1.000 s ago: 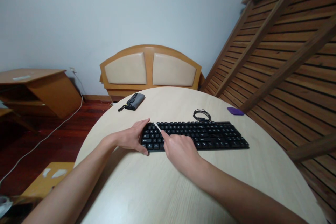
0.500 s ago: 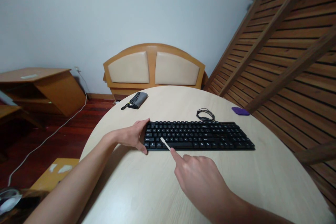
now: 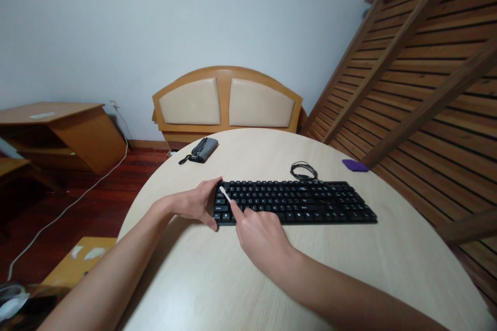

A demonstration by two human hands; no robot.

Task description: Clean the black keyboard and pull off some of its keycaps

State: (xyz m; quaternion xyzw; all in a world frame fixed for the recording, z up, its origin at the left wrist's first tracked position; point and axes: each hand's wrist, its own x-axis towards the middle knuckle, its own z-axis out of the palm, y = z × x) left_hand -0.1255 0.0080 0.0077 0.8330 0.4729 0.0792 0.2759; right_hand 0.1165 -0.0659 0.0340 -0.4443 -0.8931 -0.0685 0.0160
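Note:
A black keyboard [image 3: 272, 201] lies flat on the round table. My left hand [image 3: 198, 204] grips its left end, the thumb at the near corner and the fingers at the far corner. In my right hand [image 3: 260, 232] is a slim white toothbrush [image 3: 225, 195], its handle hidden under the curled fingers while the index finger points along it. The brush head is over the keys in the upper left corner, close to my left fingers. Whether the bristles touch the keys I cannot tell.
The keyboard's coiled black cable [image 3: 304, 170] rests behind it. A grey and black pouch [image 3: 205, 150] with a strap lies at the back left of the pale table [image 3: 186, 279], and a purple cloth [image 3: 354, 165] near the right edge. Wooden slats [image 3: 419, 114] lean at the right.
My right hand has moved left and away from me, carrying the toothbrush from the lower left keys to the upper left corner. My left hand stays on the keyboard's end.

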